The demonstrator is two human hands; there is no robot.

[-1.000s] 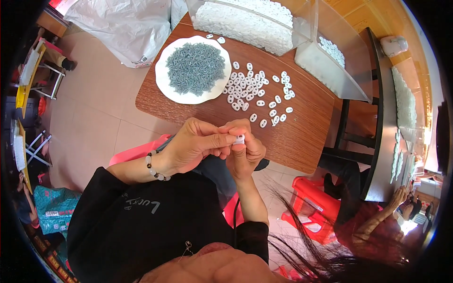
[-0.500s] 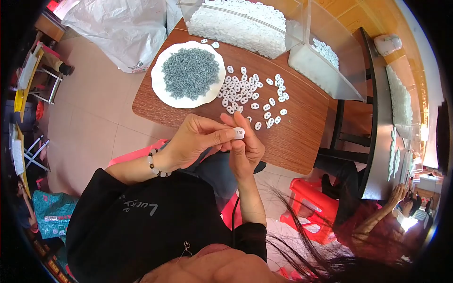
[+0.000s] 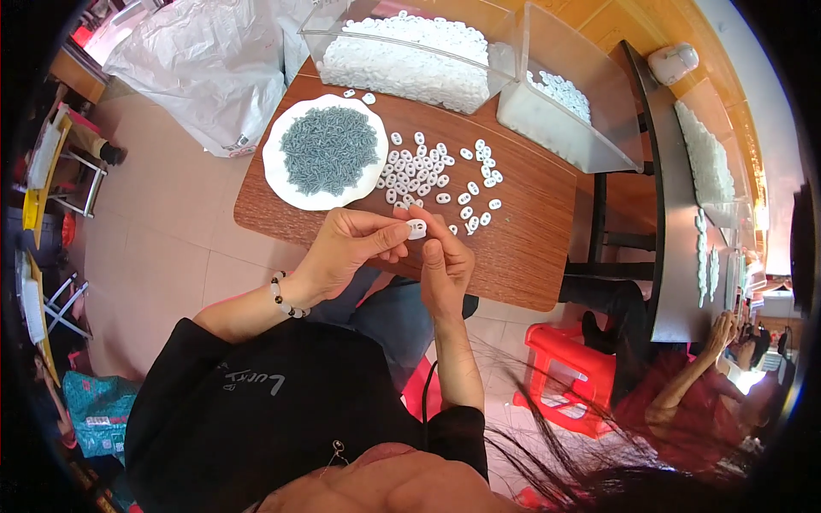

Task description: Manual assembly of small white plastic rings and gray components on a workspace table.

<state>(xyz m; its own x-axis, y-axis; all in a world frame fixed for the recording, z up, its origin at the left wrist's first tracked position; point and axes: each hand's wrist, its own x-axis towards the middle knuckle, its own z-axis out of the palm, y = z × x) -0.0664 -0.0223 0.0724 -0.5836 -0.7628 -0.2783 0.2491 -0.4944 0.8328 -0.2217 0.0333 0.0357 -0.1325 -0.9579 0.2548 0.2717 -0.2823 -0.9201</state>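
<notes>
**Small white piece pinched between both hands over the near table edge**

The small white plastic piece (image 3: 416, 228) sits between the fingertips of both hands, held above the near edge of the wooden table (image 3: 530, 256). Left hand (image 3: 349, 248): fingers curled narrow, thumb and forefinger closed on the left side of the piece. Right hand (image 3: 445, 261): fingers drawn together and pointing up, tips pressed on the piece from the right and below. A beaded bracelet (image 3: 286, 297) rings the left wrist.

Against the frames from a second and half a second ago: same two-handed pinch, same piece at the fingertips, hands in much the same place relative to the table edge. Grip looks unchanged; whether the piece has turned is too small to tell. The view itself has shifted slightly, so the table sits a little differently in the picture.

Beyond the hands, loose white pieces (image 3: 432, 175) lie scattered across the middle of the table, their spread matching the earlier frames. Left of them, a white round plate (image 3: 278, 175) carries a heap of small grey parts (image 3: 329, 150). At the far edge, a clear bin (image 3: 410, 38) is heaped with white pieces; a second clear bin (image 3: 590, 137) to its right holds fewer. A white plastic sack (image 3: 197, 68) lies on the floor to the left. A red stool (image 3: 569, 368) stands lower right, near another person in a red top (image 3: 684, 402).
</notes>
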